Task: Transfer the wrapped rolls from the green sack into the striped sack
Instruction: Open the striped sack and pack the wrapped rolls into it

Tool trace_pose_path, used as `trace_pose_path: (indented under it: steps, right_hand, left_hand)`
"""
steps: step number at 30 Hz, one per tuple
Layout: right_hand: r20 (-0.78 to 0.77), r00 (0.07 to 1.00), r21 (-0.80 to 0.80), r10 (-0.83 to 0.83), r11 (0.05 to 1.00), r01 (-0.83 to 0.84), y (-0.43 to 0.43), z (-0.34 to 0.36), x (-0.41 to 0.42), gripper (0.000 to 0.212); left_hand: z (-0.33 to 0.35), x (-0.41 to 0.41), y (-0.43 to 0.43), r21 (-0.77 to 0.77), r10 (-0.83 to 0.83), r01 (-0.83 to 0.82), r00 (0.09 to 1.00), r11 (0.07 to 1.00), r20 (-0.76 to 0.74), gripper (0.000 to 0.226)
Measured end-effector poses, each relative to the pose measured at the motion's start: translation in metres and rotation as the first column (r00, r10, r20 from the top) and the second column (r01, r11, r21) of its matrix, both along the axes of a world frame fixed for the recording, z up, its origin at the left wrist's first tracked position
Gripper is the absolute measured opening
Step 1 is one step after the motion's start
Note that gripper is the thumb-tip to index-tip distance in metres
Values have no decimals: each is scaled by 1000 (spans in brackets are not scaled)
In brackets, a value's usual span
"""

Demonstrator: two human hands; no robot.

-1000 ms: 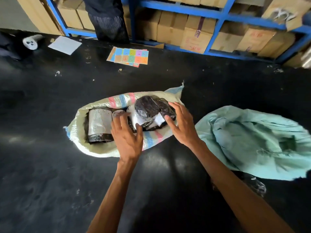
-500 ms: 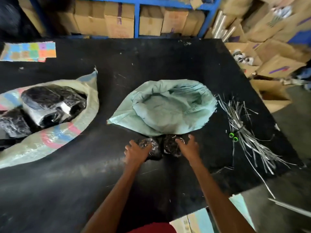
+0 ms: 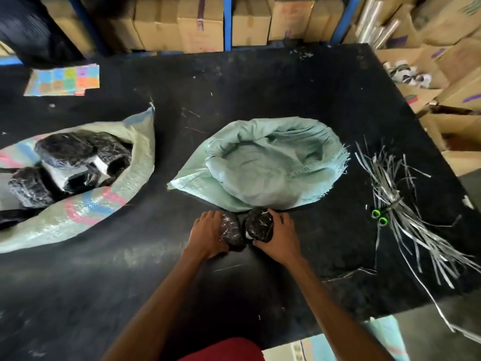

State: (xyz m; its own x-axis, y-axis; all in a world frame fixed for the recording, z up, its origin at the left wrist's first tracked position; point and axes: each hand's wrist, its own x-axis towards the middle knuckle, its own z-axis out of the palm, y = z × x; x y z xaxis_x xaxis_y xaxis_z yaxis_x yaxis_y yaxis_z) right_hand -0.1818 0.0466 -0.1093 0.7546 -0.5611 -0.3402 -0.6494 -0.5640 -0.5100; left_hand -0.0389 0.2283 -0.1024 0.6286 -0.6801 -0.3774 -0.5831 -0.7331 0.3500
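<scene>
The green sack (image 3: 263, 165) lies slumped and open in the middle of the black table. Just in front of it sit two black plastic-wrapped rolls. My left hand (image 3: 207, 237) grips the left roll (image 3: 231, 234) and my right hand (image 3: 279, 239) grips the right roll (image 3: 259, 226); the two rolls nearly touch. At the left, the striped sack (image 3: 86, 207) lies open with several wrapped black rolls (image 3: 78, 157) inside it.
A bundle of silver strips (image 3: 406, 204) with green-handled scissors (image 3: 378, 217) lies at the right. A coloured sheet (image 3: 63, 80) lies at the back left. Blue shelving with cardboard boxes (image 3: 200, 24) stands behind the black table (image 3: 104, 282), and more boxes are piled at the right.
My hands left the rolls in the striped sack, moved right to the front of the green sack and closed on two rolls there. My view swung right with them.
</scene>
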Motion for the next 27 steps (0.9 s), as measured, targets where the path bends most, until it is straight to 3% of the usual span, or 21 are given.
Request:
trace_pose_path:
  steps: [6, 10, 14, 20, 24, 27]
  right_hand:
    - [207, 940, -68, 270, 963, -262, 50, 62, 75, 104]
    - [365, 831, -169, 421, 907, -385, 118, 108, 163, 101]
    - [447, 709, -252, 546, 837, -486, 196, 148, 251, 101]
    - [315, 587, -451, 746, 661, -599, 297, 179, 349, 96]
    - [134, 545, -523, 828, 526, -671, 332, 170, 397, 91]
    - [13, 477, -489, 879, 422, -763, 341, 153, 418, 87]
  left_hand:
    - [74, 46, 100, -160, 207, -199, 978, 967, 35, 99]
    - [135, 91, 189, -248, 369, -329, 919, 911, 136, 102]
    - [180, 129, 267, -336, 502, -412, 827, 847, 251, 92]
    - [189, 196, 365, -352, 584, -473, 726, 808, 364, 98]
    - [157, 242, 393, -370, 540, -428, 791, 824, 288, 91]
    - [132, 260, 395, -416, 517, -403, 830, 815, 209, 83]
